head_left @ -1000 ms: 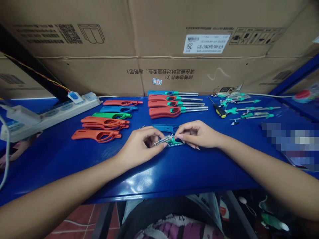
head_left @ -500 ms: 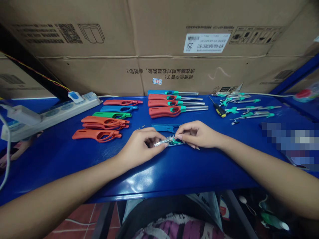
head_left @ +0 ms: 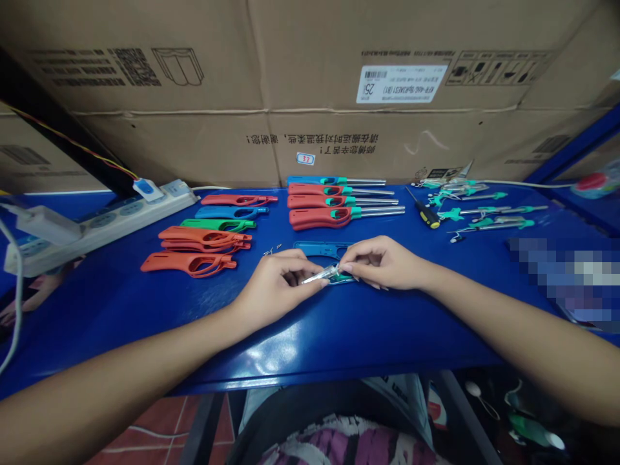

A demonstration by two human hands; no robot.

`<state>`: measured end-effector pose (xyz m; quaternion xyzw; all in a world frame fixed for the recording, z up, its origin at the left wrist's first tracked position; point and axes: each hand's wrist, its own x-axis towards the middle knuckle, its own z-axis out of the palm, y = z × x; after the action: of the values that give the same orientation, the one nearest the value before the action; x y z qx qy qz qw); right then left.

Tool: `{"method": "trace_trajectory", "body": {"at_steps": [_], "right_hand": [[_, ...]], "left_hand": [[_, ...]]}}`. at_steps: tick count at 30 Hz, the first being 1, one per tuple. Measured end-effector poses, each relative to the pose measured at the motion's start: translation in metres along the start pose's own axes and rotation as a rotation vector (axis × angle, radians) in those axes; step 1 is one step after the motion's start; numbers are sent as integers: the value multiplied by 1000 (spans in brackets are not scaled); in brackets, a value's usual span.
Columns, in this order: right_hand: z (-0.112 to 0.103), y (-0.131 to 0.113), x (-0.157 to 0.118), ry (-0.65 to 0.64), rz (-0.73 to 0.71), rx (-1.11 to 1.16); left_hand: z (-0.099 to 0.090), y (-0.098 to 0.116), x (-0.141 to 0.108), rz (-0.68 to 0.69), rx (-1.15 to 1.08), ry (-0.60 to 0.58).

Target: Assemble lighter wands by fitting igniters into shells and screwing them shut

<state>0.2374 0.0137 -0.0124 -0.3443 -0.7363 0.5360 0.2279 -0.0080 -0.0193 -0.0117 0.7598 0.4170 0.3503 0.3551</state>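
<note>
A small clear tube with a metallic end is pinched between the thumb and fingers of my left hand. The fingers of my right hand close on the right end of that tube; any smaller part between them is too small to name. Just behind the hands lies a blue lighter shell, partly covered by my right fingers. Under the tube, a piece with green parts shows on the blue table, mostly hidden by the hands.
Behind are several lighters with metal tubes. Several coloured shells lie left, beside a power strip. Tiny screws lie near my left hand. At the right are a screwdriver and several green-and-metal parts. A cardboard box stands behind.
Both hands stay at nearly the same place, with the clear tube shifted very slightly to the right. My right fingertips have moved a little at its end.
</note>
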Motion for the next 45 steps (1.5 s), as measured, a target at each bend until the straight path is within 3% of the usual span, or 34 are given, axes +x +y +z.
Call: {"method": "trace_trajectory", "body": {"at_steps": [9, 19, 39, 45], "right_hand": [[5, -4, 1, 13, 29, 32], [3, -1, 2, 53, 48, 183], [9, -2, 1, 136, 9, 165], [7, -5, 3, 152, 3, 176]], "left_hand": [[5, -1, -2, -41, -46, 12], [-2, 4, -2, -15, 54, 45], [5, -5, -2, 28, 7, 19], [4, -4, -1, 123, 67, 66]]}}
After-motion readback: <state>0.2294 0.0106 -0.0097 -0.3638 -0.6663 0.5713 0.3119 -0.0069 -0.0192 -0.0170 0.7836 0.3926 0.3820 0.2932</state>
